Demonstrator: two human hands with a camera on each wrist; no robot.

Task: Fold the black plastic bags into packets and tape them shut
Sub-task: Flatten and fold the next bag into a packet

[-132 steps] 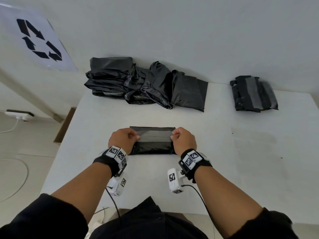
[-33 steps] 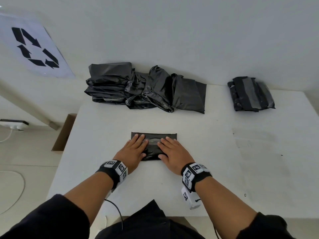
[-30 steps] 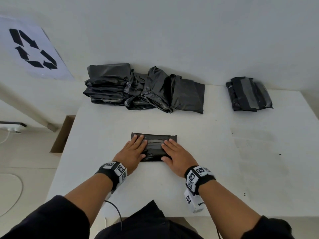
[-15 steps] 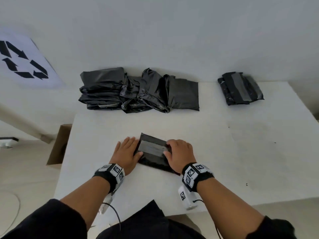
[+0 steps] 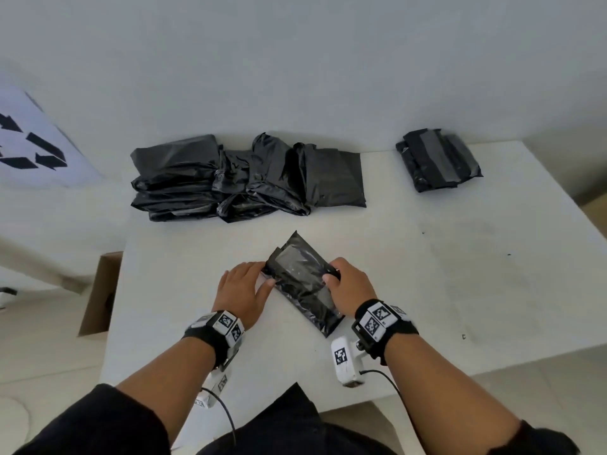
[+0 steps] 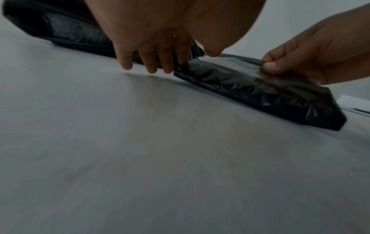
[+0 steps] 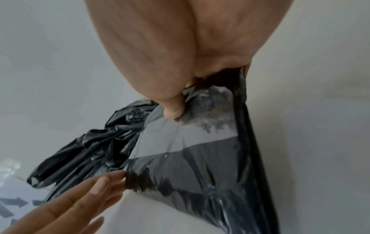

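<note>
While the packet (image 5: 303,284) lies askew on the table (image 5: 460,290), right hand (image 5: 349,287) grips its edge | left wrist: left hand (image 6: 156,47), fingers straight, touches packet's end | right wrist: thumb (image 7: 173,109) pinches taped face.

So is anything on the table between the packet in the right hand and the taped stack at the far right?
Nothing visible. The right hand grips the taped packet near the front; bare white table lies between it and the finished stack. The pile of unfolded bags sits far left, off that line.
</note>
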